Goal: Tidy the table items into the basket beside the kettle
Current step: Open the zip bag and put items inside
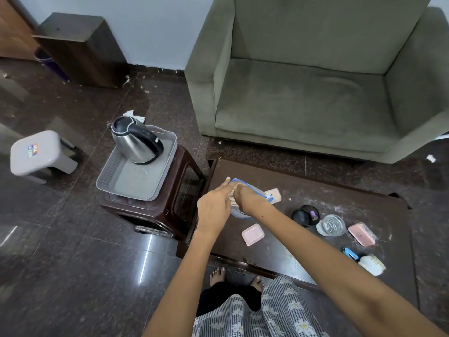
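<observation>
Both of my hands are on a clear container with a blue-edged lid (245, 186) at the left end of the dark low table (315, 190). My right hand (245, 199) grips it from above. At its left side my left hand (213, 205) holds it, index finger stretched along the rim. The grey basket (114, 176) sits on a brown stool (170, 203) left of the table, with the steel kettle (136, 142) standing in its far half. On the table lie a pink lid (252, 234) and a pink soap box (274, 194).
Further right on the table are a black round case (303, 215), a glass bowl (331, 225), a pink box (362, 234), a blue stapler (350, 254) and a white cup (371, 265). A green sofa (315, 81) stands behind the table. A grey stool (36, 154) stands at far left.
</observation>
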Demonstrator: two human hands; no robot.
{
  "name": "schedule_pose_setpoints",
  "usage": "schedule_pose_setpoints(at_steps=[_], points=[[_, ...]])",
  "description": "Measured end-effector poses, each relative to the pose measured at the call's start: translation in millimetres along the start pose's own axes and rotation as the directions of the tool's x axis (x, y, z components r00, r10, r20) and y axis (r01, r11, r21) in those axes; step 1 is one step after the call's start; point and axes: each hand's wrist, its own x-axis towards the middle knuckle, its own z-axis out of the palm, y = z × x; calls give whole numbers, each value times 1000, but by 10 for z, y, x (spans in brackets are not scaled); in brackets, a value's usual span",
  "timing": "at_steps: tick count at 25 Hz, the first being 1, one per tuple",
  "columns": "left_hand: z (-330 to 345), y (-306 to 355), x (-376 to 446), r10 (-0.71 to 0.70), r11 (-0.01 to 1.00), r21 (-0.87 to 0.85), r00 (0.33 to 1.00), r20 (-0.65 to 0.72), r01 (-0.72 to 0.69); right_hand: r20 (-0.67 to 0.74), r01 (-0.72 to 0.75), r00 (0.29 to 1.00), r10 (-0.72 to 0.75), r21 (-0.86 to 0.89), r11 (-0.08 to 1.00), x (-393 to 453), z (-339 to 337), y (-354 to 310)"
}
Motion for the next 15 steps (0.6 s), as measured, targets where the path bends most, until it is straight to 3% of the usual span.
schedule_pose_setpoints(at_steps=[1, 4, 7, 11, 15], points=[[2, -6, 0, -32, 999, 7, 999, 12, 32, -49, -31, 998, 35, 95, 995, -20, 16, -7], [25, -23, -6, -65, 998, -6, 997, 39, 65, -228, 55, 973, -48, 26, 998, -64, 1, -3], [24, -38, -8, -81, 996, -42, 996, 24, 82, -273, 103, 958, -84, 56, 993, -75, 12, 38], [39, -33, -23, -61, 997, -44, 998, 21, 62, -360, 54, 933, 18, 189, 980, -106, 165, 39], [51, -10, -23, -32, 998, -56, 999, 28, 34, -325, 51, 945, 35, 253, 966, -78, 254, 9]])
